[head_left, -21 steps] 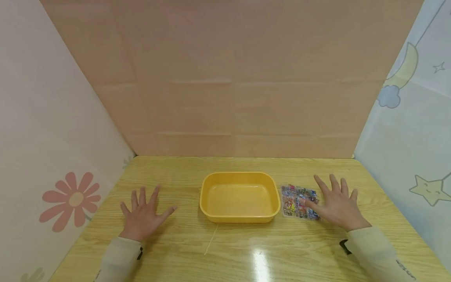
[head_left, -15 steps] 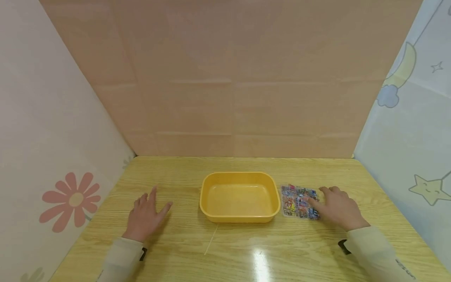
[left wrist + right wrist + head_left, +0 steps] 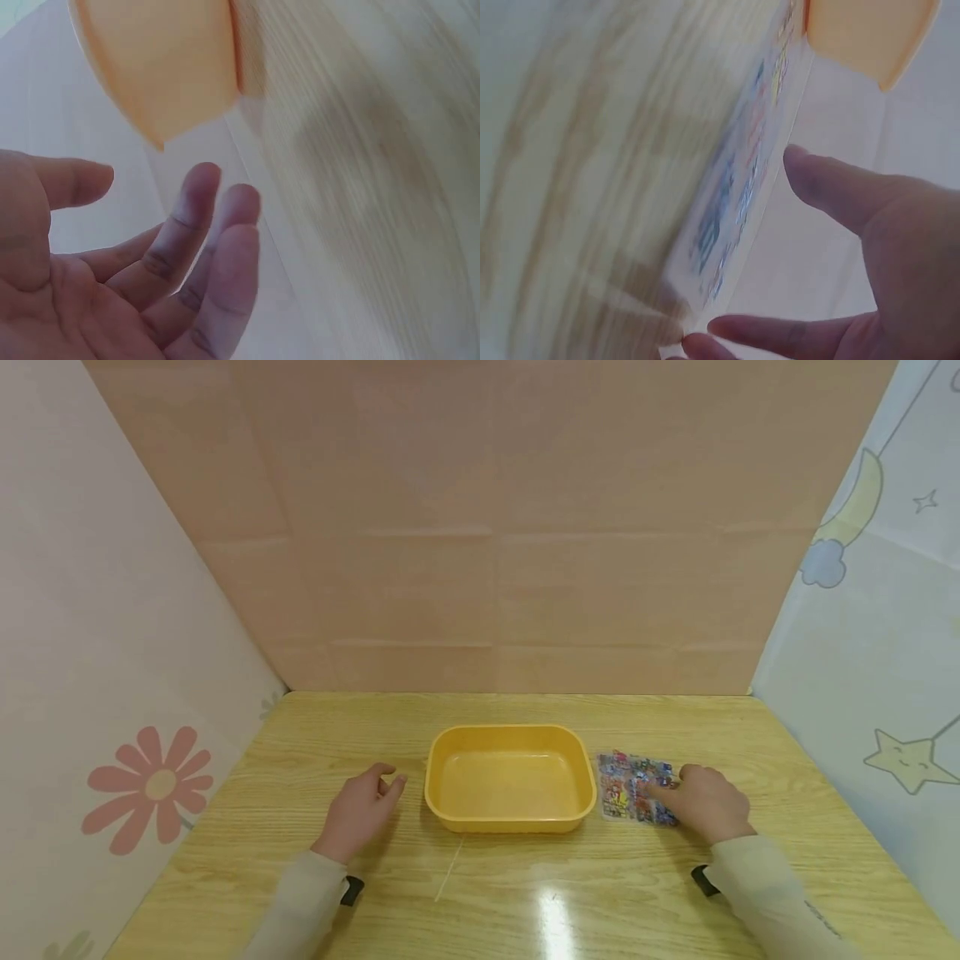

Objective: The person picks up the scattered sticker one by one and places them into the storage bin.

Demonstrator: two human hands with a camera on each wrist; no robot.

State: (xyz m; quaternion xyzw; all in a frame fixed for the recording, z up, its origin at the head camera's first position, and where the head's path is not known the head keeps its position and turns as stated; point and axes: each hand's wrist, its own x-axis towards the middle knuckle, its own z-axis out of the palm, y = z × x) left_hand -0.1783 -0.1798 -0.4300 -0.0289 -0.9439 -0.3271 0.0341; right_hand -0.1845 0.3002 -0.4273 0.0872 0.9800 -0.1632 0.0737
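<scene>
A yellow plastic basin [image 3: 510, 820] stands in the middle of the wooden table. To its right lies a flat, clear sheet or packet with colourful cartoon-like prints [image 3: 618, 789]; its exact kind is unclear. Over its right edge hovers my right hand [image 3: 711, 802]. In the right wrist view its thumb is raised apart from the printed packet [image 3: 731, 180], while the fingertips are low by the packet's near edge. My left hand [image 3: 356, 814] is left of the basin, fingers loosely bent and holding nothing. In the left wrist view the basin [image 3: 165, 60] is just beyond its fingertips, not touched.
A plain brownish-pink backdrop [image 3: 487, 527] rises behind the table [image 3: 495, 893]. Pale walls flank it, the left one with a flower print [image 3: 159, 785] and the right one with a star print [image 3: 907, 760].
My left hand has moved right towards the basin, its spread fingers now bent. The right hand's spread fingers have drawn in and lowered at the packet's right edge. Basin and packet stay put.
</scene>
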